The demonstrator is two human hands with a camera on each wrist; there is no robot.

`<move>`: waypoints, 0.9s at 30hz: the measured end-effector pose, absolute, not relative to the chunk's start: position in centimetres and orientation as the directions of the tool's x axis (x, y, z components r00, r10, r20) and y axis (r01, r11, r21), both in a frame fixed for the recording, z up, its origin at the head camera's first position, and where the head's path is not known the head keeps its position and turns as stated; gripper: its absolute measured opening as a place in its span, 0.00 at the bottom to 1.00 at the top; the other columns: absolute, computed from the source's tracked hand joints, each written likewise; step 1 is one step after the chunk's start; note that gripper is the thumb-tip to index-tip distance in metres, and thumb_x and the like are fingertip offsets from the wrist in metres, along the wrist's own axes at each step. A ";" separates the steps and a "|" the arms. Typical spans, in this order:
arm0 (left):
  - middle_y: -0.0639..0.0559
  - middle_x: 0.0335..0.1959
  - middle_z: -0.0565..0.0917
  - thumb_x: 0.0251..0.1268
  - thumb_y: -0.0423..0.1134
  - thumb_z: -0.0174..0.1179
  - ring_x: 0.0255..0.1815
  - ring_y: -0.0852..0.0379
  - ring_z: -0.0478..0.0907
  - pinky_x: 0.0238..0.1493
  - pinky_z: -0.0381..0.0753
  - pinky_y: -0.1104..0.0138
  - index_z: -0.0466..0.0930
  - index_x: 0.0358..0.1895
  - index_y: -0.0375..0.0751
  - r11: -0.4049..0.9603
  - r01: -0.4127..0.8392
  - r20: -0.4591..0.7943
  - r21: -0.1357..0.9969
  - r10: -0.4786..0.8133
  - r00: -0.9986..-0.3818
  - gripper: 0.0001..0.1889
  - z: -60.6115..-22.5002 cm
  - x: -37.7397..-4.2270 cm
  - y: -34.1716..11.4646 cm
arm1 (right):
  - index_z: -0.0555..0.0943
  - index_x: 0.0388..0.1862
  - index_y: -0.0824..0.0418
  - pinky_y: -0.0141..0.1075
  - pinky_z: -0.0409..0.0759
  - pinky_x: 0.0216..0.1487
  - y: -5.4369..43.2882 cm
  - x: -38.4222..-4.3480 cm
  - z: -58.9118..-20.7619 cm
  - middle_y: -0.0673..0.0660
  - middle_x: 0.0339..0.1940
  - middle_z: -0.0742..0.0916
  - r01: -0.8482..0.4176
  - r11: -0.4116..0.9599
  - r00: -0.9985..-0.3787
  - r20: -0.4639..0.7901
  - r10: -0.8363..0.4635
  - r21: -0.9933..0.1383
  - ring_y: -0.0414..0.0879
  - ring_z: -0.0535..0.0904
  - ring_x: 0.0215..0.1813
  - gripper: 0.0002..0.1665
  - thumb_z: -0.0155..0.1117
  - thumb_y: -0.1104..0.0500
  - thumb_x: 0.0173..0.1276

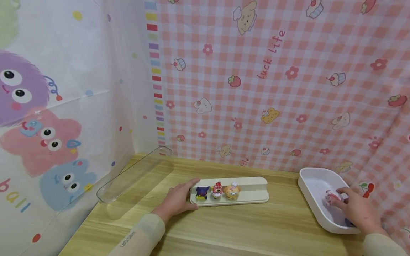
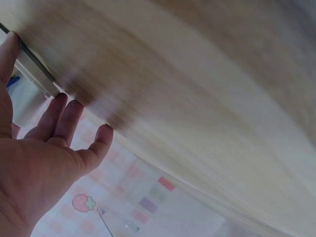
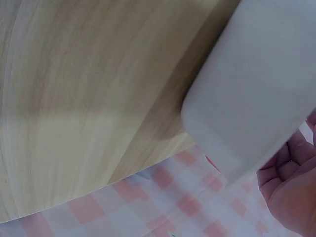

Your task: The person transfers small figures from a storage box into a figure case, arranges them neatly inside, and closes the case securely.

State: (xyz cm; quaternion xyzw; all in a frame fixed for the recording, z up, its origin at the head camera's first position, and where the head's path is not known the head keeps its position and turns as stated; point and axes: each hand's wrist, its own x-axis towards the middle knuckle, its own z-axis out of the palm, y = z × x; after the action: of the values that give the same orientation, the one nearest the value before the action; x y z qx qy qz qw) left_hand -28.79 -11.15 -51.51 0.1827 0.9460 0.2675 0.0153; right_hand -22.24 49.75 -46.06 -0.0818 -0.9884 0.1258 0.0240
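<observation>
A long cream display stand (image 1: 251, 195) with a raised back step lies on the wooden table. Three small figurines stand in a row on its left half: a dark purple one (image 1: 202, 193), a red and pink one (image 1: 217, 191) and an orange one with a white top (image 1: 232, 191). My left hand (image 1: 176, 200) holds the stand's left end, thumb at the near corner and fingers at the far one. Inside the white bin (image 1: 309, 193) at the right, my right hand (image 1: 363, 211) pinches a pink and white figurine (image 1: 332, 197). In the right wrist view the bin's wall hides its fingertips.
A clear plastic cover (image 1: 134, 177) lies at the table's left side. A dark item (image 1: 350, 223) shows at the bin's near end, partly hidden by the right hand. Printed cloths hang behind and at the left of the wooden table (image 1: 243, 227).
</observation>
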 end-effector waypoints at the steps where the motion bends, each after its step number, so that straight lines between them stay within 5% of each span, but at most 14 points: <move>1: 0.45 0.75 0.80 0.53 0.50 0.84 0.72 0.35 0.78 0.71 0.68 0.28 0.64 0.83 0.59 0.790 0.337 0.069 0.512 0.354 -0.933 0.53 -51.5 -28.8 -11.1 | 0.76 0.64 0.66 0.43 0.74 0.30 49.8 -22.2 -45.9 0.71 0.43 0.87 0.164 0.953 -0.984 0.026 0.176 -0.256 0.59 0.85 0.37 0.37 0.74 0.40 0.70; 8: 0.45 0.75 0.80 0.52 0.49 0.85 0.71 0.35 0.79 0.69 0.70 0.30 0.65 0.83 0.58 0.790 0.341 0.077 0.509 0.353 -0.932 0.53 -51.4 -28.8 -11.1 | 0.75 0.66 0.67 0.47 0.78 0.31 49.7 -22.3 -44.7 0.74 0.46 0.89 0.173 0.943 -0.980 0.044 0.193 -0.286 0.66 0.87 0.42 0.42 0.68 0.34 0.73; 12: 0.45 0.75 0.80 0.52 0.50 0.85 0.71 0.36 0.79 0.69 0.71 0.31 0.65 0.83 0.58 0.792 0.342 0.078 0.506 0.353 -0.932 0.53 -51.5 -28.8 -11.1 | 0.73 0.67 0.66 0.46 0.78 0.30 49.2 -22.4 -43.9 0.74 0.47 0.89 0.166 0.937 -0.980 0.053 0.192 -0.309 0.61 0.87 0.39 0.44 0.62 0.29 0.76; 27: 0.45 0.75 0.80 0.54 0.49 0.84 0.72 0.36 0.78 0.69 0.70 0.31 0.65 0.83 0.58 0.788 0.337 0.071 0.515 0.353 -0.933 0.53 -51.4 -28.7 -11.1 | 0.79 0.61 0.66 0.35 0.77 0.29 44.8 -23.1 -43.2 0.65 0.36 0.93 -0.066 0.918 -0.953 0.298 0.059 -0.391 0.49 0.88 0.35 0.26 0.71 0.49 0.77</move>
State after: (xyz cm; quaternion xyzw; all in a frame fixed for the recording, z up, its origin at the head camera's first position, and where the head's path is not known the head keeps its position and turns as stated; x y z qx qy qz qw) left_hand -28.74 -11.11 -51.38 0.1825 0.9455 0.2694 0.0143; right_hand -23.12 44.76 -43.24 0.0019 -0.9671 0.2026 0.1538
